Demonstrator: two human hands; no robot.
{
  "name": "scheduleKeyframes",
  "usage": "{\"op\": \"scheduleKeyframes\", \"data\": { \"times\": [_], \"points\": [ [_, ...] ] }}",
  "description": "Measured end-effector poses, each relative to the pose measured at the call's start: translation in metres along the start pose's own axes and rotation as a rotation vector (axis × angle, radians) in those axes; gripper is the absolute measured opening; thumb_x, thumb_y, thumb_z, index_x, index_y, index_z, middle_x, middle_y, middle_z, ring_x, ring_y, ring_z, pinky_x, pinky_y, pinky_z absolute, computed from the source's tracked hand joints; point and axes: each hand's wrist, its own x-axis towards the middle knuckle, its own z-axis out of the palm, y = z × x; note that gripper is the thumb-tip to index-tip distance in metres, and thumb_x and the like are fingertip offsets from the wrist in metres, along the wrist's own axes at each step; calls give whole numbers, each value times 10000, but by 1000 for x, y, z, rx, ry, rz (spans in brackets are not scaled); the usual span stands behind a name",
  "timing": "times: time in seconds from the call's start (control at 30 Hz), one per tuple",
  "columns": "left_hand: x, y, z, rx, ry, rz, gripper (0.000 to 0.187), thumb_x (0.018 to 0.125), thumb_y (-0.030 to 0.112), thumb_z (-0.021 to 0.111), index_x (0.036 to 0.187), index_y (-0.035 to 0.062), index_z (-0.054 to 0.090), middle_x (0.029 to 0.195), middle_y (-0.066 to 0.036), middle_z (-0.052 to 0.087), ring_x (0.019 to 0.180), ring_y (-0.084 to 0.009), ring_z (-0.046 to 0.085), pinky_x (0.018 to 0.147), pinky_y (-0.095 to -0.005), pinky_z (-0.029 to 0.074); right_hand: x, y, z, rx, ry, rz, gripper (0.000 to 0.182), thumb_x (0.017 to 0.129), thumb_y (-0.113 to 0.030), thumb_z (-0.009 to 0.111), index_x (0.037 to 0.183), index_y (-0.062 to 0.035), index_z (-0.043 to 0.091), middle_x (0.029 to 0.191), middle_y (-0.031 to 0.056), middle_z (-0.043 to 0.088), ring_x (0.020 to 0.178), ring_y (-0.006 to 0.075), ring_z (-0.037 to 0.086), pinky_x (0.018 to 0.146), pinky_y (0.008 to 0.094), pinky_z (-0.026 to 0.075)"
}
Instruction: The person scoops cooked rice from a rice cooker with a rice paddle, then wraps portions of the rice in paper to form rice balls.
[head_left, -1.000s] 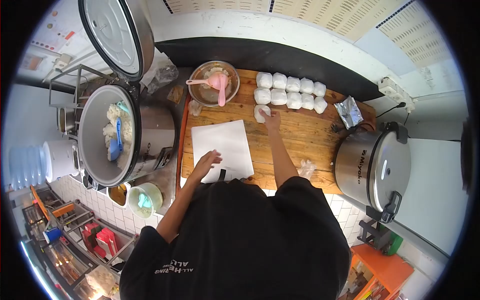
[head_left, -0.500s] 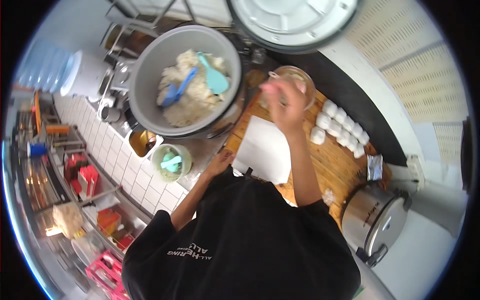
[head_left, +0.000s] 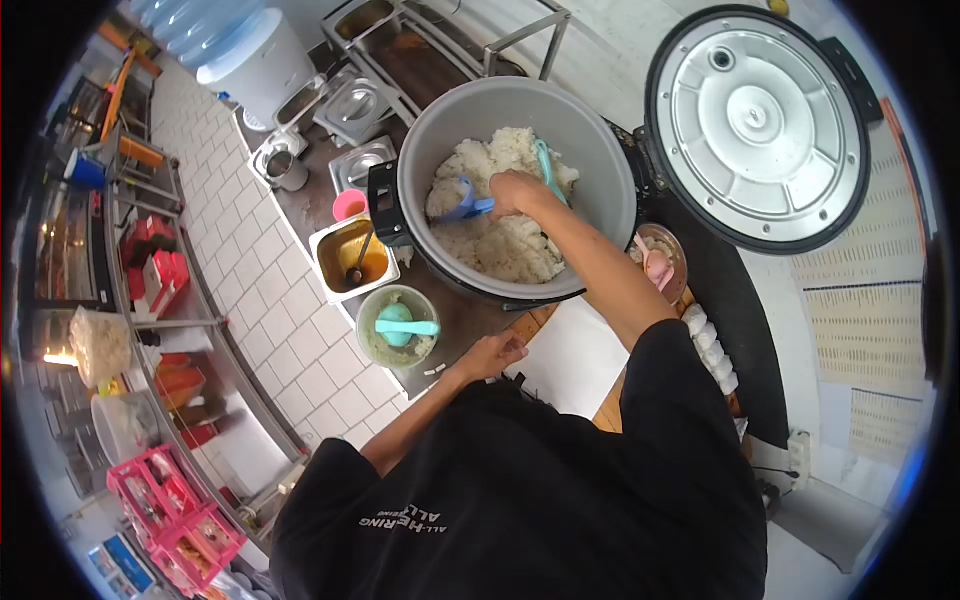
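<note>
Reference landmark: the rice cooker (head_left: 602, 190), open, with its lid (head_left: 757, 115) raised at the right.

The blue rice scoop (head_left: 462, 206) lies on the rice (head_left: 505, 252) inside the rice cooker. Its handle points toward the right hand (head_left: 514, 193), which is closed on the handle end. The teal paddle (head_left: 546, 165) leans in the rice just beyond this hand. The left hand (head_left: 492, 356) is outside the rice cooker, below its near rim and well apart from the blue rice scoop. Its fingers are loosely curled; whether they grip anything cannot be determined. The two hands are apart.

Left of the left hand and below the rice cooker, the tub (head_left: 367, 340) contains a teal scoop (head_left: 396, 326).

Visibility limits: the right fingertips and the blue rice scoop's handle end are hidden by the hand. The right forearm and black sleeve (head_left: 665, 375) partly cover the white sheet (head_left: 568, 362) below the rice cooker. The sleeve cuts off the row of white parcels (head_left: 710, 352) at lower right.
</note>
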Motion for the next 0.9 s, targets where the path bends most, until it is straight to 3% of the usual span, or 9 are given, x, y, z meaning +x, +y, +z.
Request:
{"op": "scheduleKeyframes", "data": {
  "times": [0.07,0.33,0.4,0.47,0.53,0.67,0.8,0.87,0.9],
  "points": [
    [-3,-6,3,1,4,11,394,957,382,608,1102,16,618,952,-156,703,910,-288,691,816,-402,536,18,-9,12,590,-419,213,349,910,-311,654,785,15,665,690,113,639,573,238,618,583,383,517],
    [18,-9,6,34,-45,2,383,941,403,617,1061,40,624,937,-151,701,876,-295,689,792,-415,532,-111,21,-29,769,104,-134,320,955,-294,613,1063,7,605,740,59,610,515,114,530,469,266,427],
    [32,-13,15,194,-172,-26,430,922,439,615,1137,66,600,969,-155,696,928,-327,679,854,-431,518,-184,21,-40,1022,6,-91,328,929,-219,645,1134,23,563,745,94,627,536,141,572,463,273,445],
    [56,-54,47,571,-163,65,500,892,472,627,1196,76,591,1124,-143,656,1080,-347,622,949,-464,461,-245,20,-7,1366,33,-205,347,951,-159,611,1227,12,487,800,95,609,521,114,542,434,265,419],
    [72,-72,63,815,-57,416,627,854,511,641,1285,64,551,1327,-159,549,1271,-364,482,1042,-478,382,-304,14,35,1579,-8,-91,363,958,-142,599,1264,4,470,809,94,599,523,105,534,434,263,417],
    [78,-81,85,1046,-239,365,939,767,520,731,1450,2,349,1542,-224,281,1451,-343,241,1168,-444,248,-360,-7,184,2076,32,346,381,987,-132,546,1347,-56,445,804,51,576,517,44,496,412,245,391],
    [67,-81,88,1142,-279,303,1117,744,643,687,1527,8,205,1615,-167,143,1500,-316,121,1208,-459,155,-346,-25,339,1694,311,662,456,991,-130,513,1437,-124,417,819,61,579,522,125,544,451,319,444],
    [67,-69,86,1176,-297,286,1138,731,642,697,1532,14,187,1619,-164,128,1503,-310,110,1207,-468,147,-330,-33,385,689,629,668,522,1003,-168,493,1507,-201,361,864,117,590,612,259,597,545,392,492],
    [66,-67,87,1195,-315,262,1159,718,640,708,1537,19,170,1623,-162,113,1506,-304,99,1207,-477,138,-326,-48,366,673,498,808,586,953,-88,510,1499,-253,377,936,149,581,729,341,617,652,435,518]
  ]
}}
